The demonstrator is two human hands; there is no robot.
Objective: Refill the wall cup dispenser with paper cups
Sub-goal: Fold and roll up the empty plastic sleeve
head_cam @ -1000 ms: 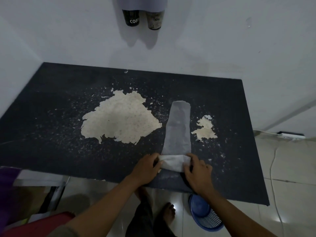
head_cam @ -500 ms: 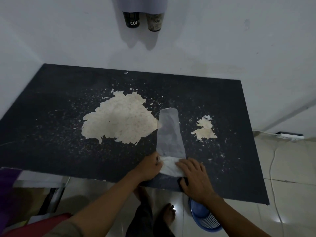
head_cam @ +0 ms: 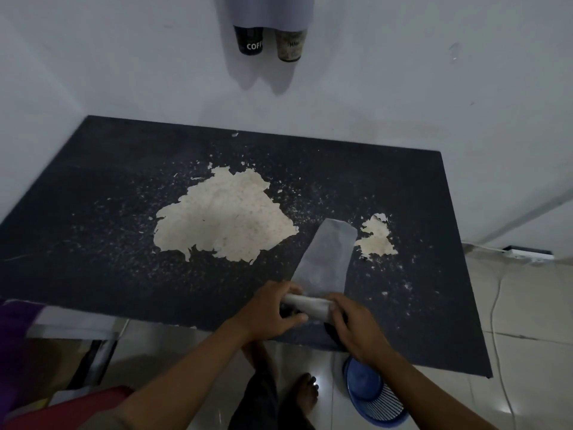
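Note:
A clear plastic cup sleeve (head_cam: 325, 256) lies flat on the black table (head_cam: 93, 228), its near end rolled up. My left hand (head_cam: 273, 311) and my right hand (head_cam: 356, 327) both grip that rolled end at the table's front edge. High on the white wall hangs the cup dispenser (head_cam: 269, 10), with a black paper cup (head_cam: 248, 39) and a pale patterned paper cup (head_cam: 289, 45) sticking out of its bottom.
The table's black coating has peeled in a large pale patch (head_cam: 223, 215) and a small one (head_cam: 376, 240). A blue basket (head_cam: 372, 395) sits on the tiled floor under the front edge. A white cable (head_cam: 496, 305) runs down at the right. My foot (head_cam: 305, 395) is below.
The sleeve has been rolled further from its near end, so the flat part is shorter. Both hands now curl round the roll; the camera has tilted slightly.

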